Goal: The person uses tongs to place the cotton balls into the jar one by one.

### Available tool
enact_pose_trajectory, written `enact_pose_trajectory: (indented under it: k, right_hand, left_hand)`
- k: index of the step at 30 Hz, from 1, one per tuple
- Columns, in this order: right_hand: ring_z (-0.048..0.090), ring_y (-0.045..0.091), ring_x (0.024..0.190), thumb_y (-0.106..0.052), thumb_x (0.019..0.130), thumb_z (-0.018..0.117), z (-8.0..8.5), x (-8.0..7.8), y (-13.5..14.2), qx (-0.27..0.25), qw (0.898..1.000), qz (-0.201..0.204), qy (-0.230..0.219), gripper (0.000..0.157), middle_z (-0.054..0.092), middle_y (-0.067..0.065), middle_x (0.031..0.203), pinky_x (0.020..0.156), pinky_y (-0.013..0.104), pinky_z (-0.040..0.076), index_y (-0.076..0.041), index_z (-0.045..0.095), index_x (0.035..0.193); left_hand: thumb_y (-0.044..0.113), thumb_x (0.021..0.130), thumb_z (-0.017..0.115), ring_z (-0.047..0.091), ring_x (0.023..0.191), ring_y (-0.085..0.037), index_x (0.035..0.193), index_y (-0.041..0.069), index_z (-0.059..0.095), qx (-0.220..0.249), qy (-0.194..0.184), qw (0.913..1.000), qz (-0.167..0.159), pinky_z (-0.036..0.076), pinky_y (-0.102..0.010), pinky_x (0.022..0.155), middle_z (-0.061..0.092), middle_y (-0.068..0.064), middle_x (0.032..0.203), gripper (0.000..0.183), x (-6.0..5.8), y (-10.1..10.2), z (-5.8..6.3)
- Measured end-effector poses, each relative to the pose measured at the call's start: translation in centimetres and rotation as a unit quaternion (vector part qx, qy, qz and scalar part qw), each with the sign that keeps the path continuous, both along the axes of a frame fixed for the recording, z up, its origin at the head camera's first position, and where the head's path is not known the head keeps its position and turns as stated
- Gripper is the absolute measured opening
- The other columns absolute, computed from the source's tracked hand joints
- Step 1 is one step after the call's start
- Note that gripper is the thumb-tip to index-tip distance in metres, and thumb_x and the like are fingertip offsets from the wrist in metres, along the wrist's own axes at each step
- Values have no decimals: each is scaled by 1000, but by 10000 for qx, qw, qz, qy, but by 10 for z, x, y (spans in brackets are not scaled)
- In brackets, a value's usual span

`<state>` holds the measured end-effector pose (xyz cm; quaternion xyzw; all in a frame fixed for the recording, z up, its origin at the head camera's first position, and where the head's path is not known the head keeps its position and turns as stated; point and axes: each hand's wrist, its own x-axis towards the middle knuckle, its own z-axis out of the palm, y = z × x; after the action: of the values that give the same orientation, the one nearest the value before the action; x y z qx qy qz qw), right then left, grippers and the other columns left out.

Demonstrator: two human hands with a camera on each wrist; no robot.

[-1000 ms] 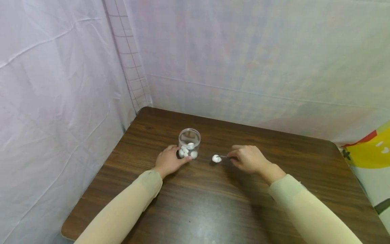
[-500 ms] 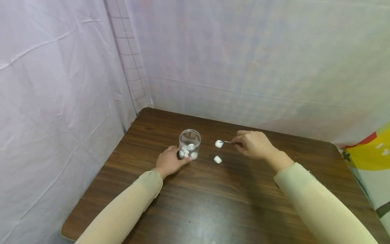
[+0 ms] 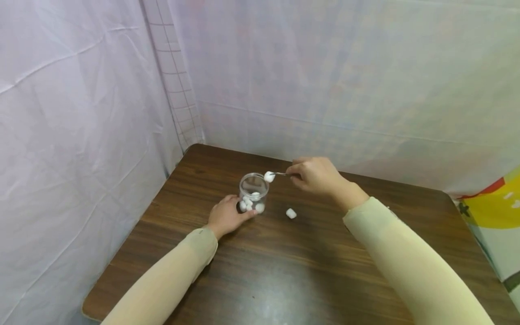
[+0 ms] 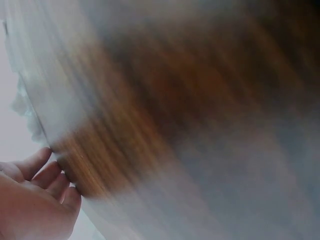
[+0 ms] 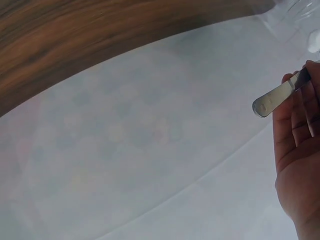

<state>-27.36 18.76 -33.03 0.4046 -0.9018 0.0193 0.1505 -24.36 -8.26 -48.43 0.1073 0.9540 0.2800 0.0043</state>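
Note:
A clear jar [image 3: 254, 184] with several white cotton balls [image 3: 245, 204] in its lower part stands open-topped on the table. My left hand [image 3: 225, 217] holds it low, fingers on the far left side and thumb across the near side. Metal tweezers [image 3: 279, 174] are pinched in my right hand [image 3: 318, 175], their rounded end [image 5: 272, 100] sticking out in the right wrist view. A cotton ball [image 3: 269, 177] is in the tips, right at the jar's rim on the right. One more cotton ball [image 3: 290, 213] lies on the table, right of the jar.
The dark wood-grain table [image 3: 260, 253] has rounded corners. White cloth [image 3: 325, 90] hangs behind it and along the left side. A yellow and red printed sheet [image 3: 493, 207] is beyond the right edge.
The right hand has lifted a cotton ball with the tweezers from beside the other one, away from me and then left to the jar's rim. The left hand and jar stay put.

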Motion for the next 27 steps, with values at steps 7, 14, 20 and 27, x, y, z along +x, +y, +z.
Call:
enact_pose_trajectory:
  k: [7, 14, 20, 27]
  right_hand:
    - [59, 11, 63, -17, 86, 73, -12, -3, -17, 58, 9999, 35, -120, 17, 66, -2, 92, 53, 36, 51, -14, 79, 102]
    - [53, 8, 60, -15, 86, 71, -22, -4, -23, 75, 9997, 105, -216, 16, 61, -6, 85, 50, 32, 48, -14, 79, 100]
    - [54, 8, 61, -15, 87, 70, -23, -1, -23, 224, 9992, 20, -331, 18, 61, -5, 87, 51, 32, 49, -13, 79, 103]
    - [54, 8, 61, -15, 87, 70, -21, 2, -22, 239, 9992, -7, -333, 18, 62, -6, 88, 51, 32, 48, -14, 79, 103]
  left_hand:
    - [69, 88, 60, 46, 133, -31, 139, 5, 58, 43, -62, 10000, -25, 36, -52, 107, 51, -13, 144, 82, 1, 3, 1]
    - [68, 88, 60, 48, 131, -32, 138, 5, 58, 42, -80, 9999, -55, 37, -53, 106, 52, -14, 144, 80, 4, 4, 5]
    - [67, 88, 60, 49, 130, -32, 137, 5, 59, 46, -18, 10000, -81, 39, -53, 104, 53, -13, 142, 80, 4, 6, 5]
    - [66, 88, 61, 48, 130, -32, 138, 4, 59, 59, -38, 9999, -99, 38, -53, 105, 53, -13, 143, 79, 5, 5, 6]
